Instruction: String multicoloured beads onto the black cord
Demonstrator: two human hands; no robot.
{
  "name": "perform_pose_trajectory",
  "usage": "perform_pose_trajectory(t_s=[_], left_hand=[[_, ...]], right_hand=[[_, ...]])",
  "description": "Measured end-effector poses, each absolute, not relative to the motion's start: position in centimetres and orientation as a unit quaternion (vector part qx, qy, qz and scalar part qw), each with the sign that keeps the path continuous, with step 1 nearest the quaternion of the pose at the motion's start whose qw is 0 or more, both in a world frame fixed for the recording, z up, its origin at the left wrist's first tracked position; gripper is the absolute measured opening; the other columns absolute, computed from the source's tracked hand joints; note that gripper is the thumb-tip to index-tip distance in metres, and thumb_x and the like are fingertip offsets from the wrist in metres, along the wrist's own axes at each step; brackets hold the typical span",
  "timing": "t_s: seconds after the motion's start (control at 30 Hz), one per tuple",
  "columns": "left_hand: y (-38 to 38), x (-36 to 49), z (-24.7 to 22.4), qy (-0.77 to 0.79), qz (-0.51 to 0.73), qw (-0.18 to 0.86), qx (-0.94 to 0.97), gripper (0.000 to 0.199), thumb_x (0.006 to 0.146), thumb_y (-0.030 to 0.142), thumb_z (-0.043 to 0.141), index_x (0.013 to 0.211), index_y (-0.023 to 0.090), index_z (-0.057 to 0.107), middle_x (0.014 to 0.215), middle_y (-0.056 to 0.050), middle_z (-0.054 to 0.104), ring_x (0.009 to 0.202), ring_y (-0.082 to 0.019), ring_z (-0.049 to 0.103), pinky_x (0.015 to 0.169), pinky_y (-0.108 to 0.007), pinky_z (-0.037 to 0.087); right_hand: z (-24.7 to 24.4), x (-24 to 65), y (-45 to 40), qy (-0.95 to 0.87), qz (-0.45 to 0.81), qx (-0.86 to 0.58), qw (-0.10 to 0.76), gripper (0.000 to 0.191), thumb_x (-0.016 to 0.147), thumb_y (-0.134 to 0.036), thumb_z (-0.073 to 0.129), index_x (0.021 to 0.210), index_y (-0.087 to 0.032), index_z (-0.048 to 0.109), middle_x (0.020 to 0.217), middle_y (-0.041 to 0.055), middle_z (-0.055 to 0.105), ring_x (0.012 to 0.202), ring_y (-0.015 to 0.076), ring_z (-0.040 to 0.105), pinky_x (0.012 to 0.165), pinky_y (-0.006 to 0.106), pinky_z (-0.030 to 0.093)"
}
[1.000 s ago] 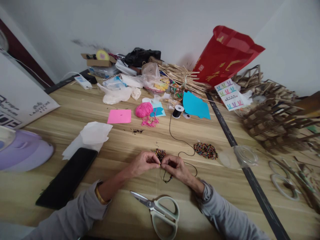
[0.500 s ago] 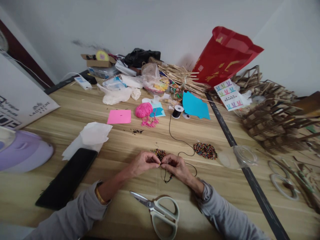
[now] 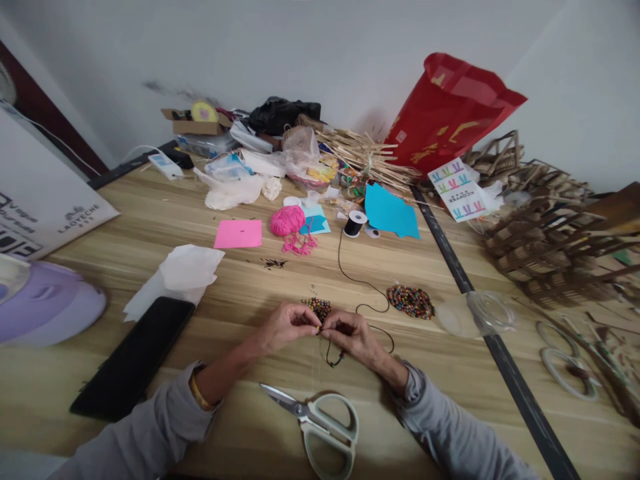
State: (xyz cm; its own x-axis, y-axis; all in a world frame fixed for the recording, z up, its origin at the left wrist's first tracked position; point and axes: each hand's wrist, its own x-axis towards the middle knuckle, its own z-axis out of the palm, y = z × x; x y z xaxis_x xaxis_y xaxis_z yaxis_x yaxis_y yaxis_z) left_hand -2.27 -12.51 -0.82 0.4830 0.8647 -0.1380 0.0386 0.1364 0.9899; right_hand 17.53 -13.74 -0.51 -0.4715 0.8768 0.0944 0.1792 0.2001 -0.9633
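My left hand (image 3: 289,327) pinches a small yellowish bead (image 3: 319,329) between thumb and forefinger. Right against it, my right hand (image 3: 353,335) is closed on a thin black cord (image 3: 329,351), its fingertips almost touching the left ones. The cord hangs below my right hand in a loop with a few beads on it, and more of it runs to a spool of black cord (image 3: 355,225). Just behind my fingertips lies a pile of loose multicoloured beads (image 3: 318,307). Strung beads (image 3: 411,302) lie coiled to the right. Whether the cord passes through the bead cannot be made out.
Scissors (image 3: 320,423) lie partly spread in front of my hands. A black phone (image 3: 135,357) and white paper (image 3: 180,277) are at left. Pink yarn (image 3: 287,221), a pink card (image 3: 238,234) and blue sheets (image 3: 393,210) lie farther back. Woven baskets (image 3: 555,247) crowd the right side.
My right hand has shifted very slightly, and the hanging cord loop has moved a little with it. Otherwise the hands keep the same pinching pose.
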Motion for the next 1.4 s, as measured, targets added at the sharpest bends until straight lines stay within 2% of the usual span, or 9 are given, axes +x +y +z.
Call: perform_pose_trajectory(t_s=[0.7, 1.4], left_hand=[[-12.62, -2.26, -0.58, 0.387, 0.313, 0.655, 0.569, 0.017, 0.066, 0.025, 0.074, 0.075, 0.012, 0.070, 0.070, -0.002, 0.068, 0.066, -0.013, 0.058, 0.065, -0.024, 0.043], [-12.63, -2.21, -0.91, 0.385, 0.323, 0.648, 0.572, 0.017, 0.065, 0.025, 0.074, 0.071, 0.012, 0.066, 0.065, 0.000, 0.063, 0.061, -0.010, 0.053, 0.059, -0.022, 0.040]], right_hand=[[-0.73, 17.58, -13.67, -0.703, 0.495, -0.374, 0.348, 0.029, 0.083, -0.041, 0.064, 0.074, -0.014, 0.065, 0.067, 0.0022, 0.060, 0.061, 0.0119, 0.052, 0.056, 0.022, 0.043], [-0.97, 17.62, -13.62, -0.707, 0.496, -0.369, 0.343, 0.030, 0.083, -0.044, 0.065, 0.075, -0.015, 0.066, 0.069, 0.0028, 0.062, 0.064, 0.0130, 0.055, 0.060, 0.023, 0.043]])
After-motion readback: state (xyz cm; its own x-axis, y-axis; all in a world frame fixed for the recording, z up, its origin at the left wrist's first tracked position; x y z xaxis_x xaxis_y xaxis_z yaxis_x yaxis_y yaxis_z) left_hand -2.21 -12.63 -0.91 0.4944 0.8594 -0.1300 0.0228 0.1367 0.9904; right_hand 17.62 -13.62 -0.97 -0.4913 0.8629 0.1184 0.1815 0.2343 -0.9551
